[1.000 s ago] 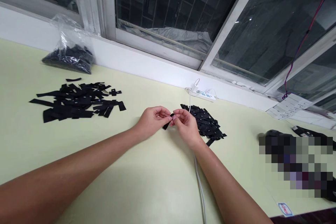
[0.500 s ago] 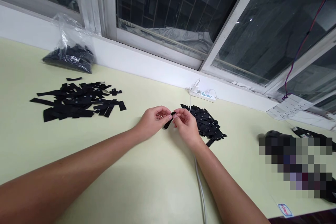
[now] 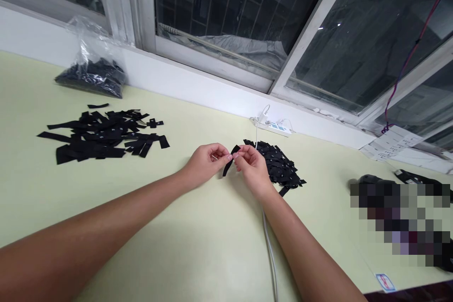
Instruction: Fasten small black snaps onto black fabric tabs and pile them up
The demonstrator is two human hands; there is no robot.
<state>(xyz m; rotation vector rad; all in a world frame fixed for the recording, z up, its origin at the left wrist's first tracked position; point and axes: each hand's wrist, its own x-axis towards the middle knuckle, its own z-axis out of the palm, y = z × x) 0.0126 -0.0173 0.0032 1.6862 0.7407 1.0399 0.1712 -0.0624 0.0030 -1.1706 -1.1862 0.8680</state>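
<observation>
Between my two hands is a short black fabric strip (image 3: 227, 168), one end hanging down and the other pointing up past my fingers. My left hand (image 3: 208, 161) pinches it from the left with thumb and forefinger. From the right, my right hand (image 3: 251, 164) pinches the same strip, its fingertips close to the left ones. Just beyond my right hand lies a dense pile of black strips (image 3: 279, 165), some with small light marks. Off to the left a looser heap of black strips (image 3: 95, 139) spreads over the pale green table (image 3: 170, 250).
A clear plastic bag (image 3: 94, 73) with black pieces inside stands at the back left. A white power strip (image 3: 272, 126) lies by the wall, and a grey cable (image 3: 269, 245) runs under my right forearm. Dark items (image 3: 378, 193), partly pixelated, are at the right.
The strip was bent over in a loop at my fingertips; now it lies straighter, its upper end showing above them. Both hands stay nearly in place.
</observation>
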